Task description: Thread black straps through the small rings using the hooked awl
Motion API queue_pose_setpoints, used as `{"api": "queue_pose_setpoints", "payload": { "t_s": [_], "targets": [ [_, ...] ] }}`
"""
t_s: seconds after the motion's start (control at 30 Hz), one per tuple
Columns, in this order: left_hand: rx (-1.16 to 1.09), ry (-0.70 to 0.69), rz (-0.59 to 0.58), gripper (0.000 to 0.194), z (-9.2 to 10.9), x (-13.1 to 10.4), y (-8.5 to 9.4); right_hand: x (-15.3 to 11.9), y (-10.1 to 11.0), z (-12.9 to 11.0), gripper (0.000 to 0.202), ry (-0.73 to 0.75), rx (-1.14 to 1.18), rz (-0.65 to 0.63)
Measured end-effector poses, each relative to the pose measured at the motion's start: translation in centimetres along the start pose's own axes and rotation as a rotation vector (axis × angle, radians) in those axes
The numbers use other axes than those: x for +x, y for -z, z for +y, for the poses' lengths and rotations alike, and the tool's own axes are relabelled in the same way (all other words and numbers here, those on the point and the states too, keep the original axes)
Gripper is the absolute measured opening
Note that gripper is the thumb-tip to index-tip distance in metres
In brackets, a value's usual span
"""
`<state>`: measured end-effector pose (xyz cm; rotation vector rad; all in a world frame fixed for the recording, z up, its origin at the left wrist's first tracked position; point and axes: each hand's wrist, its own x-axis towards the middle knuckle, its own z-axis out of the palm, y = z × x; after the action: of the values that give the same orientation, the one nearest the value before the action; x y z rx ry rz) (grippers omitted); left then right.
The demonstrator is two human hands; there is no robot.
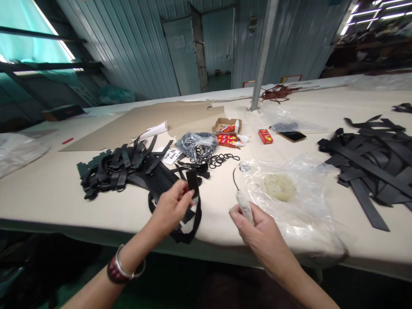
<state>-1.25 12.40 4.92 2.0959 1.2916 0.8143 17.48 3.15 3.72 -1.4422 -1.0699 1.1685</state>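
Both arms are bare, with no sleeves. The left hand (pixel 172 206) has a dark red band (pixel 113 271) and a shiny silver bangle (pixel 124 268) right beside it. The right hand (pixel 262 234) wears nothing.

We see even, soft daylight on table (pixel 64 189); bright window (pixel 61 43) upper left blows out, strip lights (pixel 383 10) glare upper right. Shadows faint. Under table edge dark. Wide-angle bending at edges; far background slightly soft.
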Motion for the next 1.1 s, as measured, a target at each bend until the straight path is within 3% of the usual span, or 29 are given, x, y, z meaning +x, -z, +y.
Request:
{"api": "queue_pose_setpoints", "payload": {
  "t_s": [0.13, 0.23, 0.4, 0.5, 0.67, 0.77, 0.9, 1.1],
  "targets": [
    [0.022, -0.126, -0.114, 0.013, 1.3, -3.5, -2.8, 1.3, -1.4, -0.1, 0.028, 0.082, 0.062, -0.002],
    [-0.01, -0.178, -0.151, 0.011, 1.4, -4.3, -4.1, 1.5, -2.0, 0.2, 0.022, 0.162, 0.011, -0.014],
    [-0.491, 0.041, -0.231, 0.015, 1.1, -3.3, -5.5, 2.5, -2.0, -0.5, 0.026, 0.148, -0.14, -0.063],
    [-0.624, 0.177, -0.134, 0.023, 0.6, -2.3, -6.8, 5.9, -0.8, -2.1, 0.029, 0.153, -0.429, 0.067],
    [-0.702, 0.272, -0.028, 0.026, -0.5, -1.5, -8.6, 15.3, 2.2, -4.4, 0.02, 0.072, -0.757, 0.306],
    [-0.723, 0.277, 0.004, 0.029, -0.8, -1.7, -8.7, 19.5, 3.2, -4.0, 0.021, -0.003, -0.902, 0.331],
    [-0.737, 0.281, 0.049, 0.032, -1.0, -1.9, -8.7, 22.3, 3.6, -1.8, 0.025, -0.079, -1.023, 0.299],
    [-0.76, 0.282, 0.039, 0.032, -1.4, -2.2, -9.1, 24.1, 4.4, 0.0, 0.028, -0.155, -1.09, 0.26]
  ]
}}
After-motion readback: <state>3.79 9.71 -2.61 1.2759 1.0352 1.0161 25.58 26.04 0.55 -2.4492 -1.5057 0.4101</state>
